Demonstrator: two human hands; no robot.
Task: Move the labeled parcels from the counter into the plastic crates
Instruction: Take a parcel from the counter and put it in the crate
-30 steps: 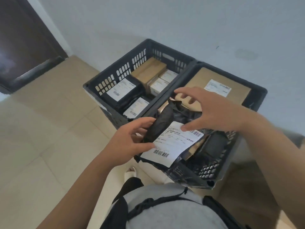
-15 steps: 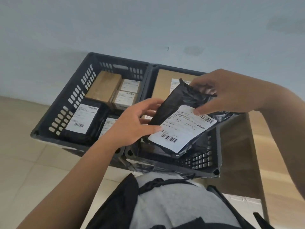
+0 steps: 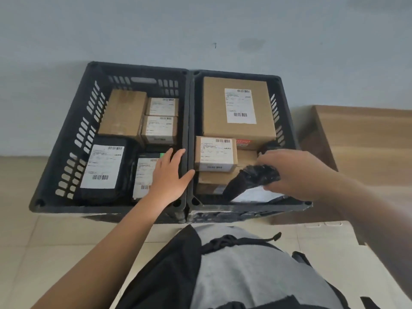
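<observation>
While two black plastic crates stand side by side against the wall, the left crate (image 3: 66, 139) holds boxes and black mailers, and the right crate (image 3: 287, 121) holds a large labelled carton (image 3: 214, 117) at the back with smaller labelled boxes (image 3: 215, 153) stacked in front. Beside the right crate stands a wooden counter (image 3: 365, 139), bare in the part visible. At the near end of the right crate, a black poly mailer (image 3: 252, 177) sits tilted, its white label partly showing beneath. Right hand (image 3: 296, 172) grips the mailer's crumpled upper end, fingers curled round it. Left hand (image 3: 168, 175) rests flat over the shared rim, fingers straight and spread, holding nothing. Judgement: placement is nearly complete. Risk: the mailer is soft and leans on the stacked boxes; released now, it may slump label-down or ride up over the near rim
</observation>
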